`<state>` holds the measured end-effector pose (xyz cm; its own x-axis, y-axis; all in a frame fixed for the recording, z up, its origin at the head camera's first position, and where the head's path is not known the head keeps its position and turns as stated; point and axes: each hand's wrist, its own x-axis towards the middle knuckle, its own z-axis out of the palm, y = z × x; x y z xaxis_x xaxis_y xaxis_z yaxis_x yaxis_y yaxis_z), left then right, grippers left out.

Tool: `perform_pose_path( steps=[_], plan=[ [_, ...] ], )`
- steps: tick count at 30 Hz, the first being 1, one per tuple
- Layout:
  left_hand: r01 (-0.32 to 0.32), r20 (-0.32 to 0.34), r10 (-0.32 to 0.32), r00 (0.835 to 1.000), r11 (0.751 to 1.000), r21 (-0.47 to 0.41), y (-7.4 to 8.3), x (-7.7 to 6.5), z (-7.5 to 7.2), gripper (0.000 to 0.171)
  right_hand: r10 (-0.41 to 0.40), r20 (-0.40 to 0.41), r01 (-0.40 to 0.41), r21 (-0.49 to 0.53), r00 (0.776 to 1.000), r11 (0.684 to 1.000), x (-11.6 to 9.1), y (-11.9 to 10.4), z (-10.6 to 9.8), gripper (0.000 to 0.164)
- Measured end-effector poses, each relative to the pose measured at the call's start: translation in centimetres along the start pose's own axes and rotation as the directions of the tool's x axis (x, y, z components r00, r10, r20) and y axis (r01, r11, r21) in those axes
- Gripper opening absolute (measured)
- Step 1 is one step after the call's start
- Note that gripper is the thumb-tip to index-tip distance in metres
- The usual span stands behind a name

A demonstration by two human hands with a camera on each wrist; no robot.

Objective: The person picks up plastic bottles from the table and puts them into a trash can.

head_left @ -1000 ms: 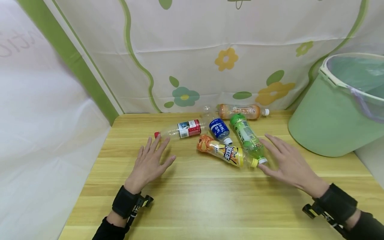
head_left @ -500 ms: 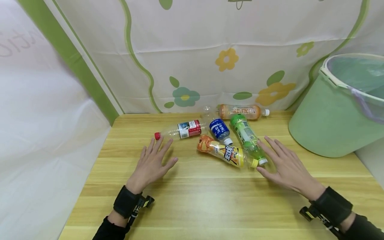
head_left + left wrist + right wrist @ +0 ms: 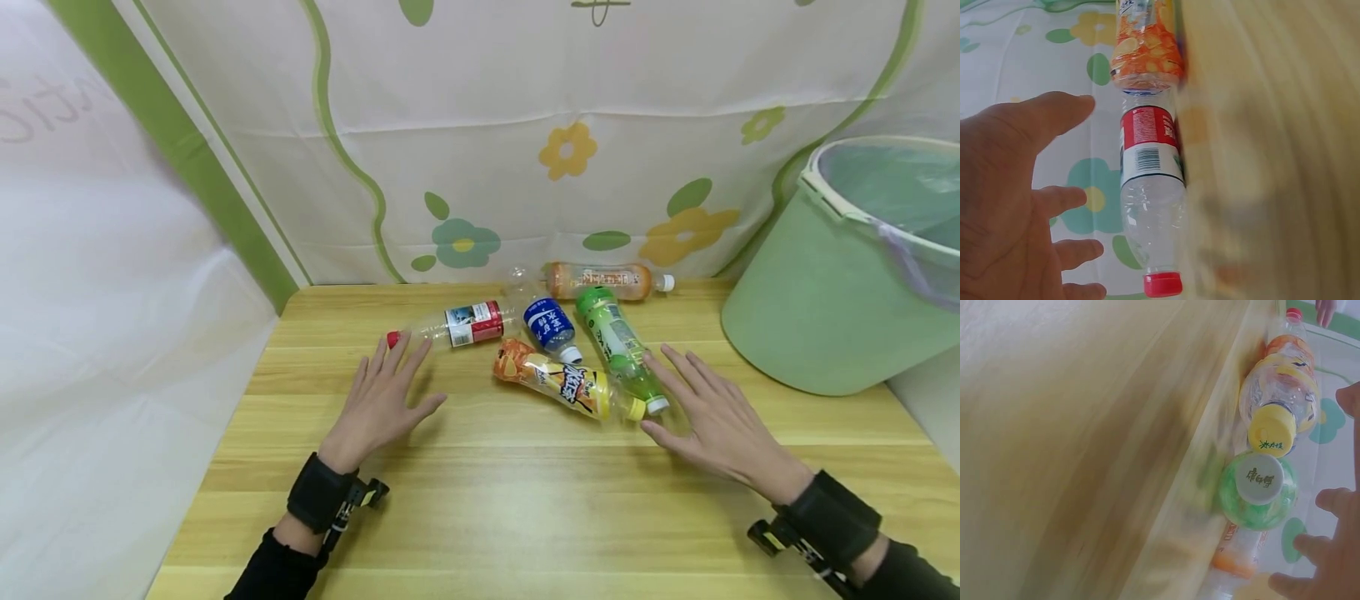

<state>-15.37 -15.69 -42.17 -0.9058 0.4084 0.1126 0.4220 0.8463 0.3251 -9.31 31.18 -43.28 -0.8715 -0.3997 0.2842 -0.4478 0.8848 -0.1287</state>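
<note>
My left hand (image 3: 381, 408) hovers with fingers spread near the red cap of a clear bottle (image 3: 474, 324) with a red-and-white label. In the left wrist view that bottle (image 3: 1150, 181) lies beyond the fingers, and nothing is held. My right hand (image 3: 720, 425), also spread, is beside a green-labelled bottle (image 3: 618, 346) with a white cap. Next to it lies an orange-and-yellow bottle (image 3: 558, 379) whose yellow cap (image 3: 1272, 430) faces the right wrist camera. A blue-labelled bottle (image 3: 550, 321) lies between these, and an orange-labelled bottle (image 3: 600, 280) rests along the back edge.
A green bin (image 3: 832, 292) with a clear bag liner stands at the right of the wooden table (image 3: 480, 508). Behind the bottles hangs a flower-patterned cloth (image 3: 480, 150). White sheeting (image 3: 112, 375) borders the left side.
The left hand has shifted slightly, its fingertips now overlapping the red cap more in view. My right hand has drawn a little leftward and down. The bottles have stayed put.
</note>
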Motion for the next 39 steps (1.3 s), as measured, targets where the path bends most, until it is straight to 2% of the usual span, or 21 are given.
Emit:
perform_pose_path(
  steps=[8,16,21,24,28,35,39],
  plan=[
    [-0.025,0.003,0.025,1.000,1.000,-0.007,-0.1,2.8,-0.8,0.094,0.014,0.011,-0.014,0.005,1.000,1.000,0.1,-0.1,-0.4,0.095],
    [0.017,0.064,-0.017,0.998,1.000,0.007,-0.5,6.2,-1.0,0.096,0.019,0.011,-0.019,0.018,1.000,1.000,-0.2,-0.1,-0.3,0.095],
    [0.050,0.065,-0.052,0.997,0.999,0.020,-1.2,7.8,-0.4,0.092,0.034,0.011,-0.034,0.019,0.999,0.999,-0.3,0.0,-0.3,0.095],
    [0.067,0.068,-0.068,0.995,0.998,0.021,-1.7,8.3,0.2,0.089,0.043,0.013,-0.043,0.023,0.999,0.999,-0.3,0.0,-0.2,0.095],
    [0.055,0.065,-0.055,0.996,0.998,0.008,-2.0,8.5,1.0,0.085,0.048,0.018,-0.048,0.029,0.999,0.998,-0.3,0.0,-0.2,0.095],
    [0.001,-0.015,-0.001,1.000,1.000,0.005,-2.2,8.5,2.0,0.072,0.047,0.030,-0.048,0.034,0.998,0.998,-0.5,-0.1,-0.2,0.094],
    [-0.008,-0.031,0.008,0.999,1.000,0.007,-2.2,8.3,2.2,0.070,0.051,0.032,-0.052,0.034,0.998,0.998,-0.6,-0.1,-0.1,0.093]
  ],
)
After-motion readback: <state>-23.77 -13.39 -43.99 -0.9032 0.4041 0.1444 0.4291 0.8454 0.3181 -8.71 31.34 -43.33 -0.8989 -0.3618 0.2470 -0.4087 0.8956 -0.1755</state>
